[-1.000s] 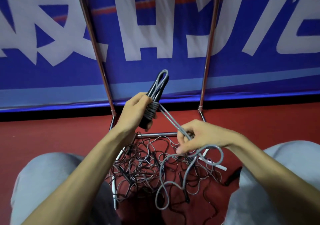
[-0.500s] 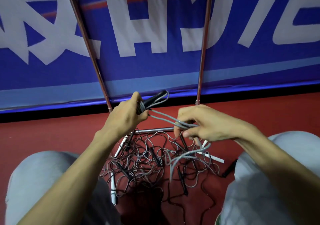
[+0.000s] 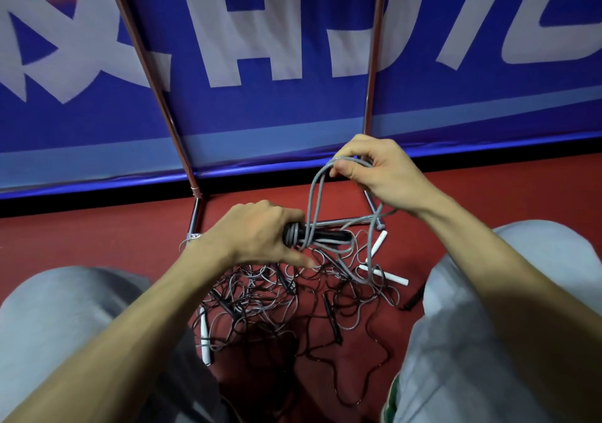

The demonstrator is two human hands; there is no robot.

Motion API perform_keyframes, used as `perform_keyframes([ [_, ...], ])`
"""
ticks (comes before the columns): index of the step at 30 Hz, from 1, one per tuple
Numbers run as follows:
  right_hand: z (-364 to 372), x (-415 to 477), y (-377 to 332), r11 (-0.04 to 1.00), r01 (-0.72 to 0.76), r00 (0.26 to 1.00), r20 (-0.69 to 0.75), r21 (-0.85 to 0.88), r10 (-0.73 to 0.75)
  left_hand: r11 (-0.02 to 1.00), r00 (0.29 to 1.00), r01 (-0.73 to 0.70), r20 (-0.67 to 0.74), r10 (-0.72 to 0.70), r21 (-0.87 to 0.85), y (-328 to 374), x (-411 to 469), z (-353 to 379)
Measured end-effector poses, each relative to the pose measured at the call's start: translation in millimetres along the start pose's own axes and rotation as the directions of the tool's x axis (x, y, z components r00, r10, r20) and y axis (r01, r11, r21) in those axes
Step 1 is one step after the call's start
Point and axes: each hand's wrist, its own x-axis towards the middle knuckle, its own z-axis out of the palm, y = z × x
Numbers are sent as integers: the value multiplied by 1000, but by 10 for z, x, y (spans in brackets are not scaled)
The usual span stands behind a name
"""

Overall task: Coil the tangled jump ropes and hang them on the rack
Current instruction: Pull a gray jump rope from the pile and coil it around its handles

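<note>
My left hand grips the black handles of a grey jump rope, held level with grey turns wound round them. From the handles a grey rope loop rises to my right hand, which pinches it between thumb and fingers, higher and to the right. Below both hands a tangled pile of grey and black ropes lies on the red floor, with white handles and black handles among it. The metal rack stands behind, its two uprights rising against the banner and its base bar low behind the hands.
My knees in grey trousers flank the pile on both sides. A blue banner with white lettering covers the wall behind the rack. Red floor stretches left and right of the rack's feet.
My right hand has lifted the rope up and to the right, drawing a tall loop. My left hand has dropped lower and turned the handles level.
</note>
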Motion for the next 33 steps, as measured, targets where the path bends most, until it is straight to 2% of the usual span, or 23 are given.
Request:
perform_keyframes([
  [2,22,16,54,1000,-23,999,-44,-14,23,999,998,-10,-68,13,47,90,-3,-6],
  [4,37,27,111,995,-75,994,-88,-65,69,999,989,-34,-142,34,2,113,-15,-23],
  [6,30,35,170,983,-104,989,-124,-155,85,985,983,-73,-180,44,-159,71,-46,-46],
  [8,41,24,247,953,-91,993,-101,-289,64,929,984,-85,-175,22,-359,9,-83,-77],
  [10,88,3,310,920,-74,997,-30,-384,68,784,986,-101,-165,-2,-613,-28,-106,-135],
  [13,198,-31,313,914,-108,985,79,-390,150,438,972,-116,-192,-134,-892,-19,-119,-222],
  [16,309,-47,265,905,-129,961,175,-406,215,197,908,-113,-182,-377,-974,-6,-63,-240],
  [18,358,-68,208,908,-127,956,194,-398,219,58,882,-128,-141,-449,-990,-23,-40,-241],
  [20,377,-70,167,917,-105,948,238,-385,209,-20,881,-142,-117,-458,-990,-61,-32,-253],
  [25,314,-130,14,918,-57,907,364,-393,213,25,839,-79,-80,-539,-997,-104,-32,-251],
  [29,206,-147,-126,917,-30,910,369,-397,189,151,799,-38,-121,-589,-988,-157,7,-199],
  [33,159,-170,-196,879,48,898,405,-475,170,266,802,14,-148,-579,-964,-227,12,-159],
])
